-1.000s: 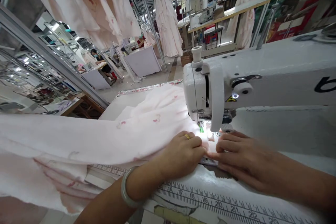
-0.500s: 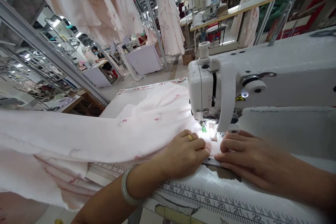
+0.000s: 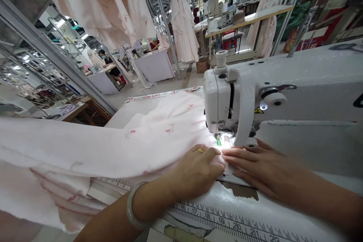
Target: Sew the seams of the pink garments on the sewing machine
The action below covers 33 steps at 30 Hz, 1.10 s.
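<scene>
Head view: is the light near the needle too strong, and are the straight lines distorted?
In the head view, bright glare washes out the white fabric beside the sewing machine; wide-angle distortion makes the metal pole lean; the left hand and right hand show no strong blur.

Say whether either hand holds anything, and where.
The left hand and right hand press, not grip, the pale pink fabric flat near its edge, by the presser foot.

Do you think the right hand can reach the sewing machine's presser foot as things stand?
Probably yes: the right hand lies at the edge of the pale fabric beside the presser foot, and nothing seems to block the way.
</scene>
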Available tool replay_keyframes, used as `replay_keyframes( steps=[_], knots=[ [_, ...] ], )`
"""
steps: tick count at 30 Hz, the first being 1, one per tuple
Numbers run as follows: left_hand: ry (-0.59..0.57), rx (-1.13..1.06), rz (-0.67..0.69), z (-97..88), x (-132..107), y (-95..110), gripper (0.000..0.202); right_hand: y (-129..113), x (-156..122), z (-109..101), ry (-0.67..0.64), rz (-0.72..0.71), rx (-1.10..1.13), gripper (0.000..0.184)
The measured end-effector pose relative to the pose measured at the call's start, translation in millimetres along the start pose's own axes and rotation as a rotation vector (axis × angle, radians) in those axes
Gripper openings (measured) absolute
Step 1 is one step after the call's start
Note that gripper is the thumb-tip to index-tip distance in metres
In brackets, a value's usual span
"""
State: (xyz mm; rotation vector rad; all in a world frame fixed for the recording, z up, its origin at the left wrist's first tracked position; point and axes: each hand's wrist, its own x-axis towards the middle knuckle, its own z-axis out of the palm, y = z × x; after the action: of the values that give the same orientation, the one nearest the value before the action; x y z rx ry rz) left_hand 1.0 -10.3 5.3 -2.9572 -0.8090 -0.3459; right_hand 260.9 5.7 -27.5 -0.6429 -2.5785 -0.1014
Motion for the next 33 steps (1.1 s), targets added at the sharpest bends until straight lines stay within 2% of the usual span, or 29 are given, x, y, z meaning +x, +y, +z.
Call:
replay_keyframes(
  steps=[6, 11, 15, 20, 24, 30, 33],
  knots=[
    [0.004, -0.025, 0.003, 4.7, -0.1, -1.9, 0.018, -3.7, 2.7, -1.6, 0.071, -0.008, -0.041, 0.032],
    [-0.017, -0.045, -0.031, 7.3, 5.4, -10.7, 0.02, 1.4, -0.1, 1.9, 0.128, 0.059, -0.078, 0.039],
    [-0.033, -0.049, -0.036, 6.5, 8.4, -14.1, 0.02, 5.0, -0.7, 2.5, 0.092, 0.079, -0.03, 0.04],
    [0.012, 0.012, -0.014, 6.1, 4.4, -13.3, 0.014, 2.1, -2.0, 8.6, 0.078, 0.021, -0.021, 0.037],
    [-0.014, 0.058, 0.005, 6.9, 3.8, -13.6, 0.014, -0.7, -1.3, 10.0, 0.063, 0.022, -0.035, 0.035],
    [-0.035, 0.073, -0.075, 10.2, 12.3, -17.7, 0.017, 0.2, 4.5, 1.4, 0.104, 0.058, -0.042, 0.052],
    [-0.035, 0.078, -0.091, 10.8, 13.4, -19.4, 0.022, 1.5, 5.7, -1.6, 0.101, 0.074, -0.006, 0.054]
  ],
)
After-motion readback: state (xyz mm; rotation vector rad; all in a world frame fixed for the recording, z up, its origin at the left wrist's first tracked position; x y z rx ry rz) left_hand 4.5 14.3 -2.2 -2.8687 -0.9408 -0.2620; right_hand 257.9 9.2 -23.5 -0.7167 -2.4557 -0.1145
